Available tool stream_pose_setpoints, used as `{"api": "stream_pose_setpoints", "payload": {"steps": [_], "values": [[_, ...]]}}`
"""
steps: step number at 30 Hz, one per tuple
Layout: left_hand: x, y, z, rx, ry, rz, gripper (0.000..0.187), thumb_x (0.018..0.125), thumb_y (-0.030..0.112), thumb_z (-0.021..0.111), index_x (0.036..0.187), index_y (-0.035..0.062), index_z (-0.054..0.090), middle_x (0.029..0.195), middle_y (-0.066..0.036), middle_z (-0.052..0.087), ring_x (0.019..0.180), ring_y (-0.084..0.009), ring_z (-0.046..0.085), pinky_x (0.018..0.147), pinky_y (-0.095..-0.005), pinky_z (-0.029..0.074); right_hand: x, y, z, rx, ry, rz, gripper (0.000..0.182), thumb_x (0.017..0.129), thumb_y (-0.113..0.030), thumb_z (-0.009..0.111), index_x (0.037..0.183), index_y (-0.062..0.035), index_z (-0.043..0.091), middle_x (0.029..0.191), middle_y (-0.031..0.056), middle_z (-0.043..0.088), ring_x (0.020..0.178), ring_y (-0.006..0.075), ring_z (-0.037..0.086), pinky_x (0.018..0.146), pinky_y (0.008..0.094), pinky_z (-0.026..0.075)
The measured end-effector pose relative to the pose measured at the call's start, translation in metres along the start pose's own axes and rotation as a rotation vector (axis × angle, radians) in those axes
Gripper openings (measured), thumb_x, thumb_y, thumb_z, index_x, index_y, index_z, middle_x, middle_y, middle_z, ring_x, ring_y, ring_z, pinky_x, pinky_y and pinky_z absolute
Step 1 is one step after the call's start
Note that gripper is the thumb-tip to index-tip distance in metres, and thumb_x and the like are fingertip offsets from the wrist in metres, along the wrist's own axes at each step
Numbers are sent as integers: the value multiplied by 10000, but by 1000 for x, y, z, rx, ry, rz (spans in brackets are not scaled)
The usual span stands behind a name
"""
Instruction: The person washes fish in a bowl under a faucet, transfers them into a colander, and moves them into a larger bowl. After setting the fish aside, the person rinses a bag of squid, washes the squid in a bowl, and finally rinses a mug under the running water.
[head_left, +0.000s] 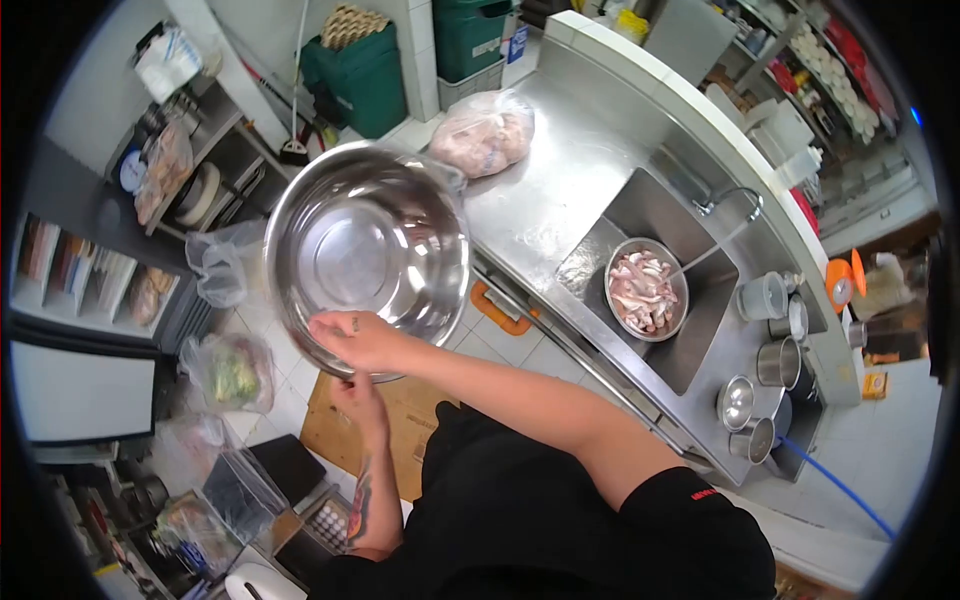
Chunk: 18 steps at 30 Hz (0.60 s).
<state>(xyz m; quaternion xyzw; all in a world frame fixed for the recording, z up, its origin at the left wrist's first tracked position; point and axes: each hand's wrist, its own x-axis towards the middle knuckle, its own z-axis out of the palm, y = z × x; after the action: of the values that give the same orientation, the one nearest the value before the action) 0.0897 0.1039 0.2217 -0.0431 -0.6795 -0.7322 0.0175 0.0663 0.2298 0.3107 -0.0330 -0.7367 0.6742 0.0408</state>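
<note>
A large, empty stainless steel mixing bowl (420,200) is tilted up in front of me, its inside facing me. My right hand (355,338) reaches across to the bowl's near rim, its fingers closed over the edge. Just below it, my left hand (360,400) grips the same rim from the outside, some of its fingers hidden. Beyond the bowl, a clear plastic bag of raw meat (485,135) lies on the steel counter (570,120). In the sink, a round metal bowl (609,290) holds pale raw meat pieces (645,290), with water running in from the tap (735,200).
Metal pots (778,362) and a small bowl (737,402) stand right of the sink (700,340). Bagged greens (232,375) and other bags sit on the floor at left, near an open fridge (85,390). Green bins (355,80) stand at the back.
</note>
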Motion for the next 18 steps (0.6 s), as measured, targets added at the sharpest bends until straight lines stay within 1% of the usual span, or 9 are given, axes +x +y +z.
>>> {"api": "stream_pose_setpoints", "payload": {"steps": [3, 4, 5, 7, 8, 11, 14, 16, 18], "values": [[26, -44, -61, -38, 172, -142, 90, 850, -5, 585, 933, -11, 620, 862, -25, 636, 724, -79, 588, 635, -235, 490, 4, 89, 11, -537, 166, -118, 352, 980, -340, 559, 1221, -100, 649, 1289, 167, 622, 1273, 354, 521, 1055, 571, 316], [32, -58, -73, -36, 200, -152, 90, 850, -5, 585, 933, -11, 620, 862, -25, 636, 724, -79, 588, 635, -235, 490, -3, 106, -7, -463, 153, -143, 313, 969, -331, 579, 1164, -108, 681, 1255, 118, 650, 1311, 308, 504, 1047, 634, 272], [36, -72, -82, -65, 235, -250, 102, 854, -6, 576, 949, -6, 612, 875, -39, 652, 712, -111, 622, 619, -262, 531, -18, 108, -36, -576, 55, -117, 275, 965, -273, 595, 1154, -97, 690, 1329, 174, 603, 1266, 309, 545, 1052, 506, 353], [38, -118, -103, -77, 266, -380, 107, 850, 18, 580, 956, 21, 597, 851, -70, 667, 651, -176, 673, 535, -326, 601, -57, 142, -85, -500, 240, -76, 274, 975, -206, 563, 1172, -54, 679, 1270, 187, 637, 1129, 330, 637, 956, 393, 496], [35, -135, -103, -78, 268, -391, 107, 850, 18, 580, 956, 21, 597, 851, -70, 667, 651, -176, 673, 535, -326, 601, -82, 174, -115, -677, 300, -8, 277, 979, -200, 559, 1176, -48, 680, 1296, 198, 619, 1150, 325, 629, 975, 398, 489], [31, -161, -81, -75, 217, -593, 117, 841, 43, 592, 958, 39, 586, 817, -77, 661, 600, -177, 658, 494, -324, 594, -183, 195, -191, -631, 587, 242, 332, 1010, -244, 537, 1172, 13, 673, 1213, 189, 672, 1136, 264, 640, 963, 361, 489], [24, -193, -38, -99, 126, -628, 127, 839, 38, 583, 966, 52, 585, 809, -74, 657, 588, -174, 648, 482, -323, 587, -298, 204, -247, -650, 893, 538, 363, 1016, -294, 539, 1157, 8, 682, 1058, 103, 723, 947, 174, 649, 893, 288, 479], [22, -208, -6, -82, 69, -635, 123, 844, 49, 588, 965, 67, 577, 803, -70, 651, 603, -173, 647, 493, -324, 588, -365, 203, -266, -559, 1045, 712, 371, 1009, -308, 550, 1125, 15, 692, 1033, 115, 729, 965, 169, 649, 895, 299, 484], [23, -206, 36, -126, -61, -647, 108, 864, 34, 581, 969, 12, 575, 846, -95, 656, 652, -185, 671, 519, -328, 601, -420, 212, -267, -496, 1190, 645, 364, 1013, -306, 544, 1115, 10, 693, 1015, 113, 728, 954, 155, 650, 886, 298, 484]]}}
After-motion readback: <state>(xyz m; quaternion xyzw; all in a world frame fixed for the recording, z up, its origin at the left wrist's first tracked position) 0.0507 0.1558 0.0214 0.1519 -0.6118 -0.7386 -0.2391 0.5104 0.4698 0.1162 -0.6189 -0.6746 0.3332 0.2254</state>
